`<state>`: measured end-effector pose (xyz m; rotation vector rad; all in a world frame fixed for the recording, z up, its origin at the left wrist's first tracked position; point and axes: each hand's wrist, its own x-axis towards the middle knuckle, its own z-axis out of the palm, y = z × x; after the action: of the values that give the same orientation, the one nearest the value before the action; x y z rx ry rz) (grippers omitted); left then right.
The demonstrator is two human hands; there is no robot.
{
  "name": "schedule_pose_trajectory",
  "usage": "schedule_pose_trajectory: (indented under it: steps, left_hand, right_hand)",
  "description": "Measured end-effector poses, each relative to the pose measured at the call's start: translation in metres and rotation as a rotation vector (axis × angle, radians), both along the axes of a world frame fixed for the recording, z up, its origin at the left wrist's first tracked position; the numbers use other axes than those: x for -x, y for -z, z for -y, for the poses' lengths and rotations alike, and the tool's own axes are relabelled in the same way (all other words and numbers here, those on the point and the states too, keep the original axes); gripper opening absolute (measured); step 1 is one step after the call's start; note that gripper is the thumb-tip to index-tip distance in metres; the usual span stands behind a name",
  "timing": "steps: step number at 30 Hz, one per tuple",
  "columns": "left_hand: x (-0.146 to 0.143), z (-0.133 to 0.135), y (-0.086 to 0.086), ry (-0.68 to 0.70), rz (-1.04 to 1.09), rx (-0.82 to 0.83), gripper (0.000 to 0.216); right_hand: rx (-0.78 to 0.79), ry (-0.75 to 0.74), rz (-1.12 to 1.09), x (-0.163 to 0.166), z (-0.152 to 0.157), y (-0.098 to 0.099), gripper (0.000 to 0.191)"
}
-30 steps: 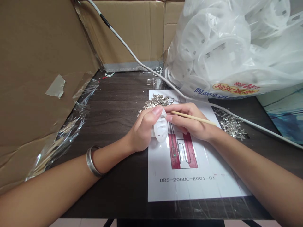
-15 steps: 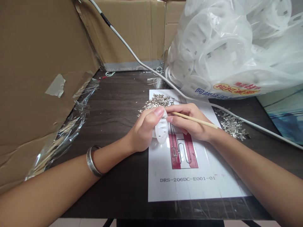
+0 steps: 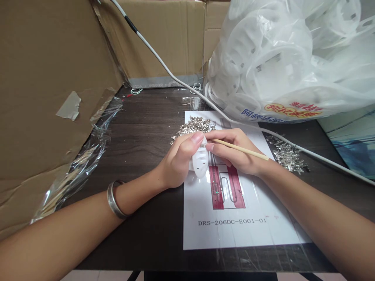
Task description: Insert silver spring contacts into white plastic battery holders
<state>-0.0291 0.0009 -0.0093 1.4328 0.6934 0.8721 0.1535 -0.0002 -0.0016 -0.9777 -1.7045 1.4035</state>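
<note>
My left hand (image 3: 178,160) is curled around a small white plastic part (image 3: 200,163) with slots, held on edge over a white printed sheet (image 3: 234,210). My right hand (image 3: 234,150) pinches a thin wooden stick (image 3: 243,150) whose tip meets the top of the plastic part by my left thumb. A pile of small silver metal clips (image 3: 195,125) lies just behind both hands on the sheet's far end. A metal bangle (image 3: 113,199) is on my left wrist.
A dark wooden table (image 3: 146,128) carries the sheet, which shows a red diagram and the label DRS-206DC-E001-01. A big clear bag of white plastic discs (image 3: 281,58) fills the back right. More metal clips (image 3: 288,156) and a white cable (image 3: 164,66) lie nearby. Cardboard walls (image 3: 43,97) stand left and behind.
Almost nothing has moved; both hands stay on the plastic part and the stick has shifted only slightly.
</note>
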Motion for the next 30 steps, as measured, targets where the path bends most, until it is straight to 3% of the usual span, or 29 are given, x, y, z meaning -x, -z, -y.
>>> schedule_pose_trajectory:
  steps: [30]
  left_hand:
    - [-0.0005,0.0005,0.0016,0.002,0.027,0.034,0.049]
  right_hand:
    - [-0.014,-0.008,-0.007,0.0009,-0.0002,0.0011,0.029]
